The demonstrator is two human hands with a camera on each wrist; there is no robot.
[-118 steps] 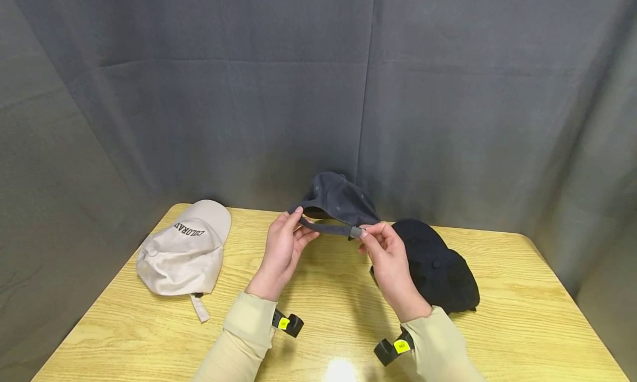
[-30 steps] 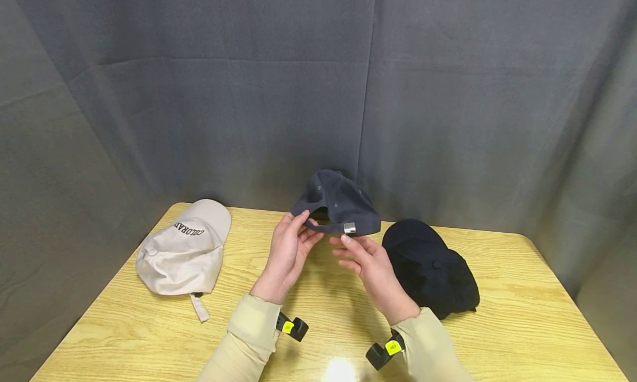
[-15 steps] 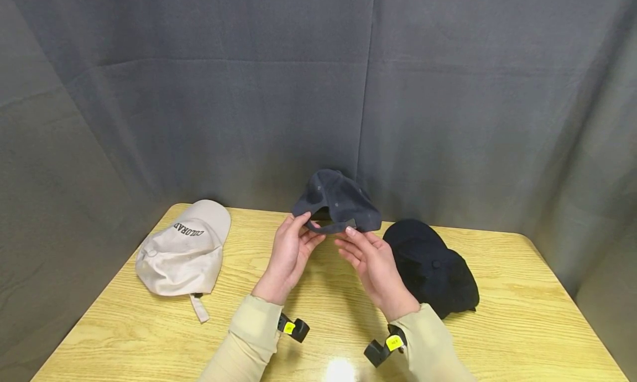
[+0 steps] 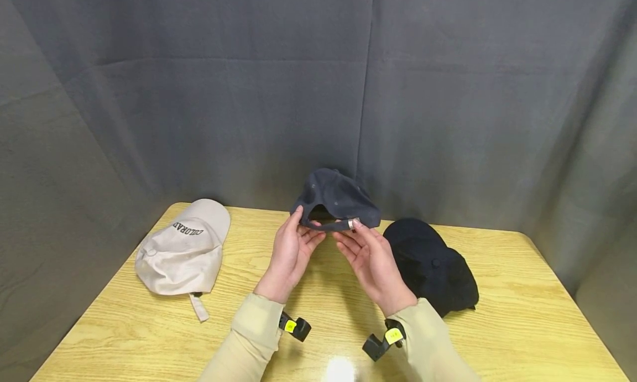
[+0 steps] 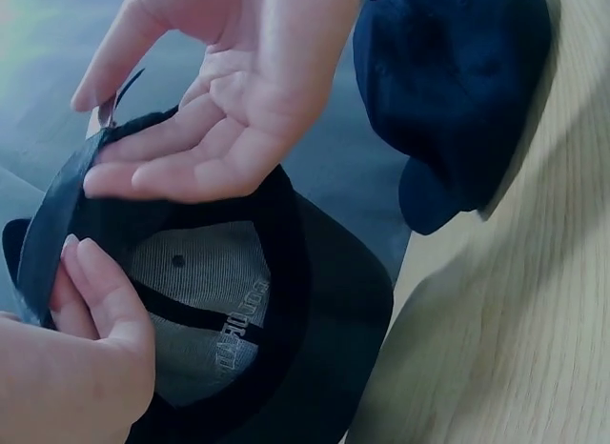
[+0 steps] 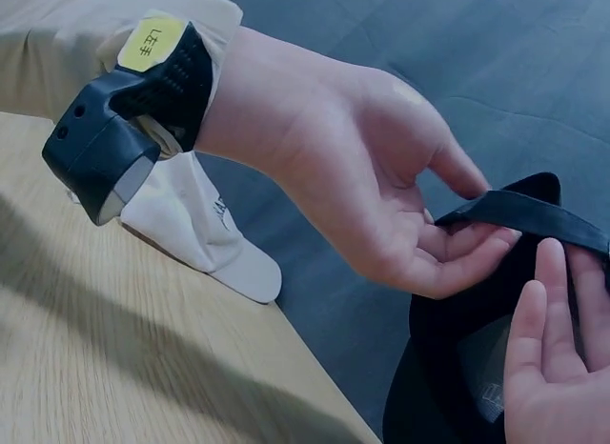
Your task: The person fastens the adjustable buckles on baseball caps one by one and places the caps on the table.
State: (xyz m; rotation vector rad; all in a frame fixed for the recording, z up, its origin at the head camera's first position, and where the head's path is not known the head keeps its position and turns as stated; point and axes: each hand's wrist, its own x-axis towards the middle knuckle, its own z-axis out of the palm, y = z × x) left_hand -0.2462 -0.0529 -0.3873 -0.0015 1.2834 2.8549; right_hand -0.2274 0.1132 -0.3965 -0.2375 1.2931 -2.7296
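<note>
The beige cap (image 4: 179,260) lies at half past eight from the navy cap (image 4: 343,199), which you hold up before you. At half past seven, your left hand (image 4: 287,257) pinches its rear edge. Your right hand (image 4: 372,263), at five, now pinches the strap (image 4: 330,226) at its buckle (image 4: 351,224); a second ago that thumb sat below, so your hold on the fastening is probably firmer. The black cap (image 4: 438,274) lies at four.
</note>
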